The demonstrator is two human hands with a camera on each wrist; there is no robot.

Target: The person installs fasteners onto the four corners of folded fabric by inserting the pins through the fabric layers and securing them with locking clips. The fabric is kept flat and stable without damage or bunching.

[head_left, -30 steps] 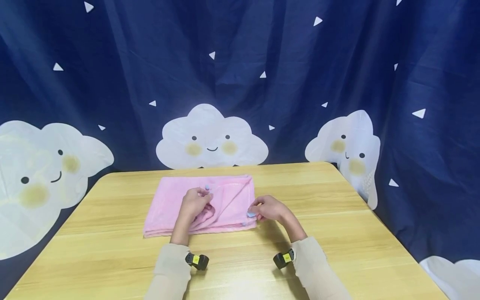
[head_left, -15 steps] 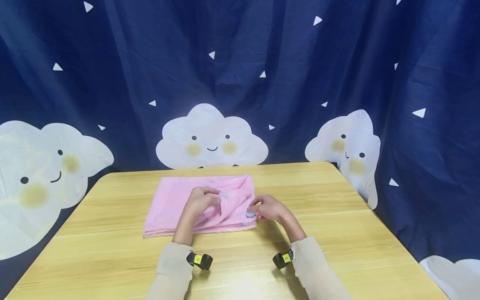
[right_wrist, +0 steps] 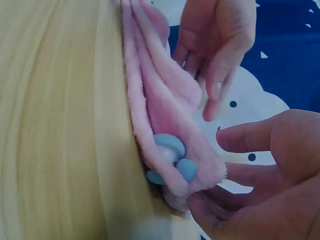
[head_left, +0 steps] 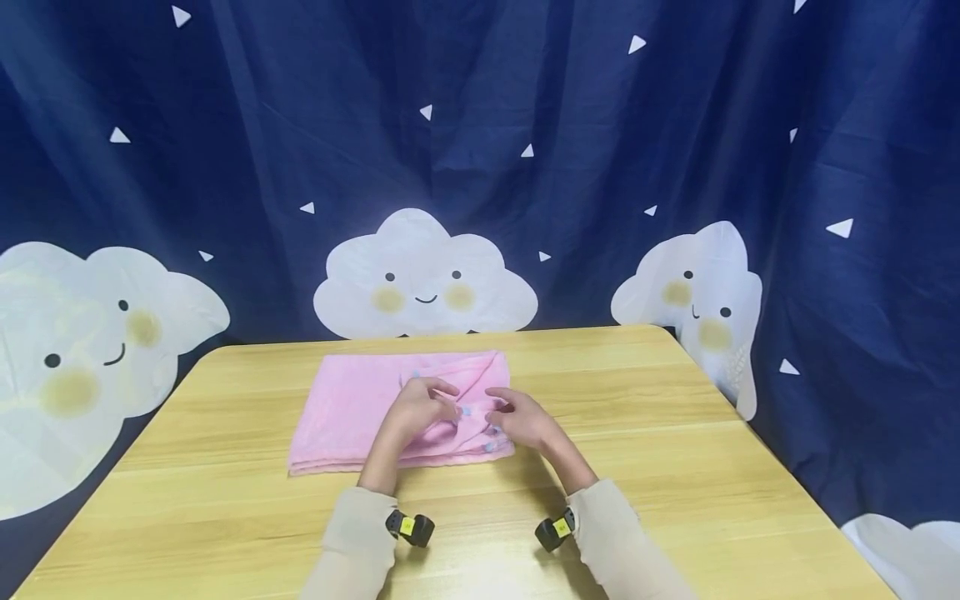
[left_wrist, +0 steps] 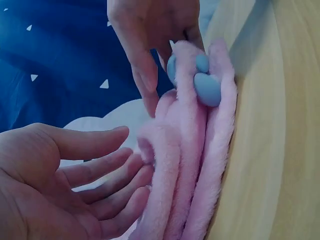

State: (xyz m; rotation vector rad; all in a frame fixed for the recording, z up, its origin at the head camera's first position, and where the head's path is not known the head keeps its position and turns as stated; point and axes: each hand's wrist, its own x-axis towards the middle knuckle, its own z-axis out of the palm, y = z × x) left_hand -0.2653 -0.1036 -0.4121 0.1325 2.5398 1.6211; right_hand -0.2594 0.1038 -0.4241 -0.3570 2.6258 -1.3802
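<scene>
A folded pink plush cloth (head_left: 345, 408) lies on the table in the head view. Fixed along its right-hand edge are light blue rounded knobs (left_wrist: 207, 90), with a whitish part (right_wrist: 170, 156) between them in the right wrist view. My left hand (head_left: 416, 412) is over the cloth's right half, its fingers loosely extended against a raised fold (left_wrist: 162, 150) and its thumb apart. At the right-hand corner, my right hand (head_left: 523, 419) has thumb and fingers spread, fingertips right at the cloth edge beside the knobs.
The wooden table (head_left: 660, 500) extends around the cloth on every side. Behind it hangs a dark blue curtain (head_left: 480, 192) with white clouds and small triangles. Each wrist carries a small black camera (head_left: 410, 528).
My left hand has moved right across the cloth, and the fold there has shifted right. My right hand has loosened from the blue knob, spread its fingers and moved slightly left.
</scene>
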